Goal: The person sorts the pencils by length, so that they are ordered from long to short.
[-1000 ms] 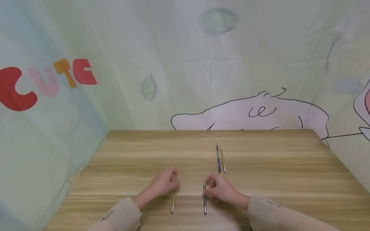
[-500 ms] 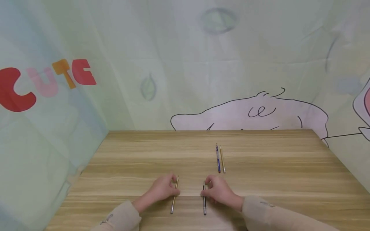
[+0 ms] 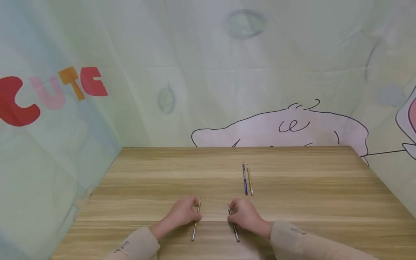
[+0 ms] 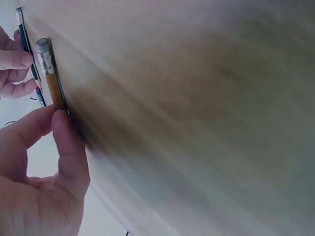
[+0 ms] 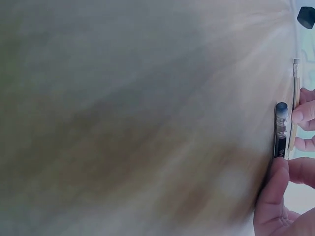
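My left hand (image 3: 183, 212) pinches a yellow pencil (image 3: 194, 231) between thumb and fingers, low over the wooden table. In the left wrist view its grey eraser and silver ferrule jut out past the fingertips, above the yellow barrel (image 4: 54, 88). To the right, my right hand (image 3: 246, 215) pinches a black pencil (image 3: 235, 230). That one slants, eraser end nearer me and to the right. The right wrist view shows its dark eraser (image 5: 281, 109) and some light lettering on the barrel. Fingers cover the middle of both pencils.
Farther back on the wooden table (image 3: 156, 169) lie a blue patterned pencil (image 3: 245, 178) and another yellow pencil (image 3: 250, 180), side by side. A printed cloth (image 3: 146, 72) hangs behind the table and along its left side.
Both hands have come down and closed their fingers on the pencils. The black pencil's eraser end has swung to the right, so it now slants. The yellow pencil lies about as before.
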`<state>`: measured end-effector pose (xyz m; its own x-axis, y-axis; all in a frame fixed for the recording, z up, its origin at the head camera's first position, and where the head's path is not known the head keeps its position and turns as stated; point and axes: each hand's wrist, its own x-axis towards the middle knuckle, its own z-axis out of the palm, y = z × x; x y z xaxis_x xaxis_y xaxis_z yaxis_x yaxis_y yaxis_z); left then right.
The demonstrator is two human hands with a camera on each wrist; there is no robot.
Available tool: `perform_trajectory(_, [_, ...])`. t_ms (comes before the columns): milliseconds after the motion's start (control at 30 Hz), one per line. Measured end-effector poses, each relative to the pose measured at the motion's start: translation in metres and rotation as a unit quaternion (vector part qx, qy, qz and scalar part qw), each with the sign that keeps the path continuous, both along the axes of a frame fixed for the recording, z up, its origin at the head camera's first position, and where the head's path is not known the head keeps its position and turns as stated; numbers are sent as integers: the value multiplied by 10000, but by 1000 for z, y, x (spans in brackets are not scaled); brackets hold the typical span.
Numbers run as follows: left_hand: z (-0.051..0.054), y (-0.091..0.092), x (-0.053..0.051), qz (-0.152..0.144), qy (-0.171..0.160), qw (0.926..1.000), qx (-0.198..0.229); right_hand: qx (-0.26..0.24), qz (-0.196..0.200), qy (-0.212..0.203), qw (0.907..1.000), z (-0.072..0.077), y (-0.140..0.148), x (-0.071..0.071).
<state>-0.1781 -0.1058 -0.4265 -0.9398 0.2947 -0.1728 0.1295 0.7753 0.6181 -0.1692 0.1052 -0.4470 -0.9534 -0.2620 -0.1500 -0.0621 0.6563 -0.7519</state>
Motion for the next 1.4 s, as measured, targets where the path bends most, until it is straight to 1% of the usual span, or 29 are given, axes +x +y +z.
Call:
perform_trajectory(133, [2,2,0,13,94,9998,-157,128,119,11,9998,4,-1,2])
perform_trajectory(233, [4,3,1,37,80,9997,-216,197,208,49,9996,6,-1,3])
perform_trajectory(400, [3,3,0,2,179,9993,-330,322,280,176,9989,7,-1,3])
perform_trajectory(567, [3,3,1,9,136,9994,-329,397,361,332,9980,6,-2,3])
perform_trajectory(733, [4,3,0,16,124,9996,-251,318,341,230,9986,6,-1,3])
perform_trajectory(800, [4,3,-2,-6,165,9997,-171,283,303,191,9990,6,0,2])
perform_trajectory(900, [6,4,-4,-63,155,9998,64,214,238,196,9993,4,2,0])
perform_trajectory(1033, [12,7,-7,-142,116,9990,418,24,156,287,9995,5,6,-4])
perform_trajectory(1233, [22,17,-9,-280,239,9964,766,-449,-37,289,9986,19,10,-12])
perform_trajectory(1300, [24,22,-10,-312,205,9956,862,-669,-104,258,9974,24,12,-14])
perform_trajectory(1400, [24,28,-12,-348,110,9929,1129,-1121,-114,238,9933,30,15,-18])
